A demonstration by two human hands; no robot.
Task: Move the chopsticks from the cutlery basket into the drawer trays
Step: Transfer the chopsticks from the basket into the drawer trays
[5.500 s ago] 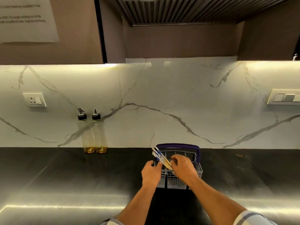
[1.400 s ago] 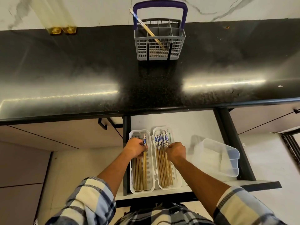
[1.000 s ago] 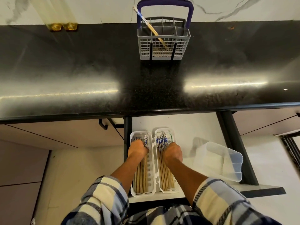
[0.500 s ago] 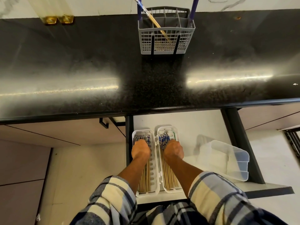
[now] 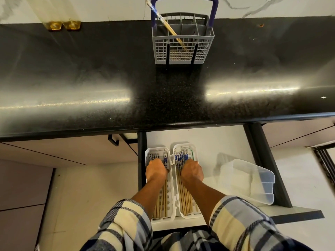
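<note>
speckled black countertop [image 5: 90,73], marble wall behind, grey lattice cutlery basket [image 5: 182,49] holding one chopstick [image 5: 167,27]; open drawer [image 5: 213,140], two white slotted trays [image 5: 172,187] of wooden chopsticks [image 5: 184,201]; left hand [image 5: 156,171], right hand [image 5: 192,171] knuckles-up on them, grip cannot be told.

Wall [image 5: 108,8]: white marble, grey veins
Tabletop [image 5: 90,69]: black speckled stone, two bright light reflections
Cabinet fronts [image 5: 54,151]: brown, flat
Floor [image 5: 81,196]: pale tiles

My hands, left [image 5: 156,170] and right [image 5: 192,170], hide their own fingers and the chopsticks' [image 5: 184,201] middles; the top edge crops the bottles [image 5: 62,25] on the surface [image 5: 108,73].
</note>
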